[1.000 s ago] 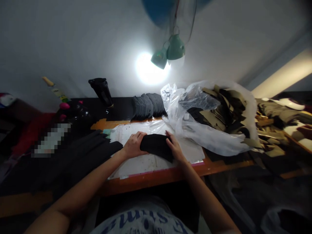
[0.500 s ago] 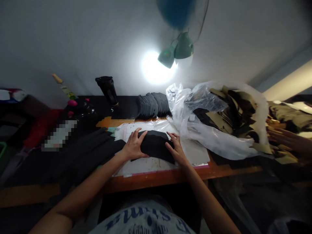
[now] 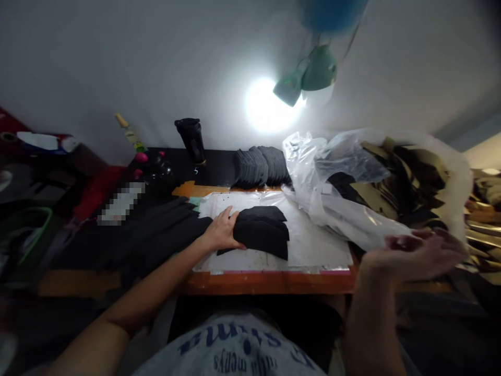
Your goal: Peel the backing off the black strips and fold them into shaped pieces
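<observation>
My left hand grips the left end of several flat black cut pieces, thumb low and fingers along the upper side. These pieces overlap in a fanned pile on a white sheet. Off to the right, my right hand is raised in front of a clear plastic bag, palm turned up. Its fingers are somewhat blurred but look stretched out, with nothing visible in them. Whether it touches the bag I cannot tell.
A row of dark grey pieces stands at the back, beside a black tumbler. More black pieces lie to the left. Tan and black pieces fill the plastic bag. Green lamps hang above; the orange table edge runs in front.
My right hand has let go of the black pieces and swung right towards the plastic bag. My left hand stays on the pieces. The view has turned slightly left.
</observation>
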`<action>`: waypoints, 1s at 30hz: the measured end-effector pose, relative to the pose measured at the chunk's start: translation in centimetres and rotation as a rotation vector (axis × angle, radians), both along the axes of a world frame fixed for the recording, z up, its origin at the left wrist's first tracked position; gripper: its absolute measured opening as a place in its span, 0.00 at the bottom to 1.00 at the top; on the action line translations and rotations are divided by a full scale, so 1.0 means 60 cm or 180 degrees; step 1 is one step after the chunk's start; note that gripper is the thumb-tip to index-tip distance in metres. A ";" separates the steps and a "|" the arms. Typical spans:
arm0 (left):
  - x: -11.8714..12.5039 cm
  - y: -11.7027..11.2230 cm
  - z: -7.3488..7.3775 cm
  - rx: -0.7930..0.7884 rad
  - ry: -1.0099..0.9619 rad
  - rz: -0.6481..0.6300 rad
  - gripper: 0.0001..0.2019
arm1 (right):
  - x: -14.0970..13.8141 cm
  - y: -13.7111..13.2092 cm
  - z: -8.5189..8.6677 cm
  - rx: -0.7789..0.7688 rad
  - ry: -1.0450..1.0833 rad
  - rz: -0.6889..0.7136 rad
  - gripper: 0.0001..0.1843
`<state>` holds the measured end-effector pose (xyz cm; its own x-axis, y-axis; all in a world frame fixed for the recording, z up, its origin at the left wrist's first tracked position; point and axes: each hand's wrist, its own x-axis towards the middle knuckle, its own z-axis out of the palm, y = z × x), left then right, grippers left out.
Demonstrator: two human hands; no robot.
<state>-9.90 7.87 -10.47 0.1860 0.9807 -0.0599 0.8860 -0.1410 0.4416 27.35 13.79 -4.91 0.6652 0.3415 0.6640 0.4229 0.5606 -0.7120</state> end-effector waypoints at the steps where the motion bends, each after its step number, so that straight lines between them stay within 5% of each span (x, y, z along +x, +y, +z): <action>1: 0.001 0.000 0.001 0.0029 -0.0046 -0.0020 0.61 | -0.003 0.002 0.000 -0.0083 0.0048 0.0117 0.13; 4: 0.006 -0.007 0.004 0.0162 -0.0164 -0.0069 0.54 | -0.074 0.006 -0.028 -0.1417 -0.1613 0.1978 0.16; 6: 0.010 -0.014 0.005 0.0208 -0.0153 -0.0019 0.50 | -0.141 0.019 -0.056 -0.1847 -0.2813 0.2643 0.23; 9: 0.014 -0.015 0.006 0.0236 -0.0046 0.0122 0.49 | -0.215 0.056 -0.081 -0.2601 -0.3670 0.2742 0.27; 12: 0.017 -0.007 0.010 0.0229 0.0055 0.0183 0.45 | -0.236 0.078 -0.075 -0.3025 -0.3898 0.2749 0.22; 17: 0.020 -0.020 0.013 0.0453 0.0112 0.0177 0.54 | -0.197 0.021 -0.053 -0.2623 -0.3917 0.3023 0.23; 21: 0.014 -0.050 0.013 0.0661 0.0377 0.0159 0.58 | -0.163 -0.049 -0.064 -0.2117 -0.4240 0.2889 0.57; 25: 0.008 -0.061 0.018 0.0616 0.0327 -0.0155 0.51 | -0.147 -0.074 -0.077 -0.2010 -0.4094 0.2837 0.48; 30: 0.002 -0.054 0.011 0.0472 -0.0193 -0.0064 0.55 | -0.145 -0.072 -0.095 -0.2046 -0.3743 0.3014 0.63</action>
<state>-9.80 4.65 -9.82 0.2045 0.9740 0.0973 0.8547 -0.2262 0.4673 18.66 9.47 -10.59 -0.6667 0.7121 0.2201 0.5667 0.6761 -0.4709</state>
